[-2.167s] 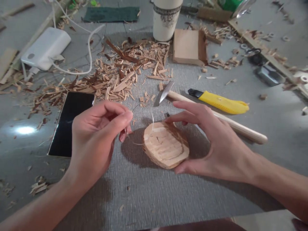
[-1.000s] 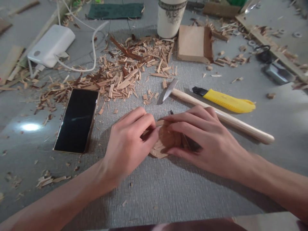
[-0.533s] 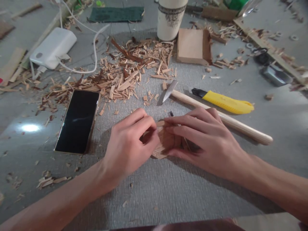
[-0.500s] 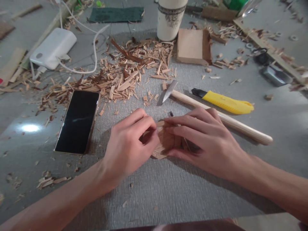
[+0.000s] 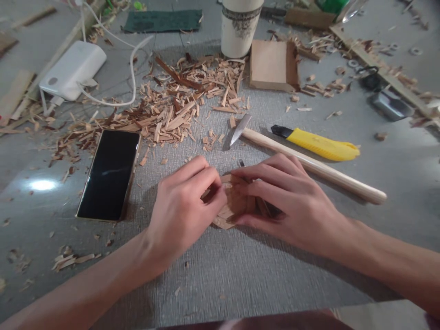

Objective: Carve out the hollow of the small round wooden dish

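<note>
A small light-brown wooden piece (image 5: 229, 201) lies on the grey table between my hands. My left hand (image 5: 189, 201) is closed at its left side, thumb and forefinger pressed together; whatever they pinch is hidden. My right hand (image 5: 285, 197) grips the piece from the right, fingers over its top edge and thumb at the lower edge. Just beyond the right hand lies a small hammer (image 5: 295, 155) with a pale wooden handle. Behind the hammer is a yellow utility knife (image 5: 319, 143).
A phone (image 5: 109, 174) lies at the left, near a white power bank (image 5: 73, 70) with cables. Wood shavings (image 5: 175, 112) are heaped behind the hands. Farther back stand a paper cup (image 5: 240, 30) and a shallow wooden box (image 5: 270, 65). A metal object (image 5: 393, 104) is at the right.
The whole view has shifted slightly, moving objects a little left. Both hands keep nearly the same pose around the wooden piece, with small movements of the right fingers.
</note>
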### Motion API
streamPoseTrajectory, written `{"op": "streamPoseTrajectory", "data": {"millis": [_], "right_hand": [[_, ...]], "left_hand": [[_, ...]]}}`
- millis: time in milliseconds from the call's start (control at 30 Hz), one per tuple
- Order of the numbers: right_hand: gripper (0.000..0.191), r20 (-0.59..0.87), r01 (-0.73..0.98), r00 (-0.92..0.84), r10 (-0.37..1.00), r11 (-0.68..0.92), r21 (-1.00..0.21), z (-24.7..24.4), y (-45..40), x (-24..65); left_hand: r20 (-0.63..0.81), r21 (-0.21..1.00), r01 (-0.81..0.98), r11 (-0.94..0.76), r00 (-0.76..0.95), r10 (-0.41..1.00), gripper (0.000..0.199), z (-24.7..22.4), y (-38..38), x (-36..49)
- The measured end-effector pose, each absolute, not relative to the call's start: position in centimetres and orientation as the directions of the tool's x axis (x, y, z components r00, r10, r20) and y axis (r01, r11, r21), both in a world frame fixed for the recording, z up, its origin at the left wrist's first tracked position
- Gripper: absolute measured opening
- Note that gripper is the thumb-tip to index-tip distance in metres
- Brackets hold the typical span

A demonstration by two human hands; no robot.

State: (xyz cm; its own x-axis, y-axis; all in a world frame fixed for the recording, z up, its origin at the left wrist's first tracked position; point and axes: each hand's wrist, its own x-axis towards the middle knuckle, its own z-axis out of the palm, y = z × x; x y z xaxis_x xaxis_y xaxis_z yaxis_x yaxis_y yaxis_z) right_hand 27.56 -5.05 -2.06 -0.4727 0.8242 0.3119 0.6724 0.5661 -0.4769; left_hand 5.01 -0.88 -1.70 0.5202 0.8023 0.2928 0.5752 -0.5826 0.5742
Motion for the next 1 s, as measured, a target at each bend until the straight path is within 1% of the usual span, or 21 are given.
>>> {"op": "streamPoseTrajectory", "data": {"millis": [100,300,467,600,867,1000], "right_hand": [[0.028,0.313,0.673,-0.476,0.822,0.570,-0.471,-2.10,-5.08,27.59],[0.028,0.312,0.665,-0.486,0.816,0.577,-0.474,-2.18,-5.14,27.68],[0.029,0.308,0.678,-0.477,0.823,0.567,-0.467,-2.20,-5.17,27.58],[0.029,0.315,0.680,-0.470,0.825,0.565,-0.468,-2.24,-5.17,27.59],[0.028,0.316,0.666,-0.480,0.818,0.574,-0.475,-2.25,-5.10,27.60],[0.028,0.316,0.657,-0.477,0.820,0.571,-0.492,-2.21,-5.11,27.58]], "left_hand": [[0.313,0.537,0.590,-0.603,0.524,0.792,0.023,-1.70,-0.90,5.05],[0.319,0.524,0.598,-0.606,0.522,0.791,0.023,-1.76,-1.03,4.97],[0.334,0.472,0.620,-0.626,0.531,0.778,0.022,-1.82,-1.10,4.93],[0.343,0.465,0.624,-0.628,0.527,0.778,0.022,-1.91,-1.05,4.96],[0.316,0.487,0.629,-0.606,0.520,0.794,0.019,-1.84,-1.00,5.04],[0.287,0.571,0.591,-0.569,0.506,0.814,0.020,-1.79,-0.79,5.08]]}}
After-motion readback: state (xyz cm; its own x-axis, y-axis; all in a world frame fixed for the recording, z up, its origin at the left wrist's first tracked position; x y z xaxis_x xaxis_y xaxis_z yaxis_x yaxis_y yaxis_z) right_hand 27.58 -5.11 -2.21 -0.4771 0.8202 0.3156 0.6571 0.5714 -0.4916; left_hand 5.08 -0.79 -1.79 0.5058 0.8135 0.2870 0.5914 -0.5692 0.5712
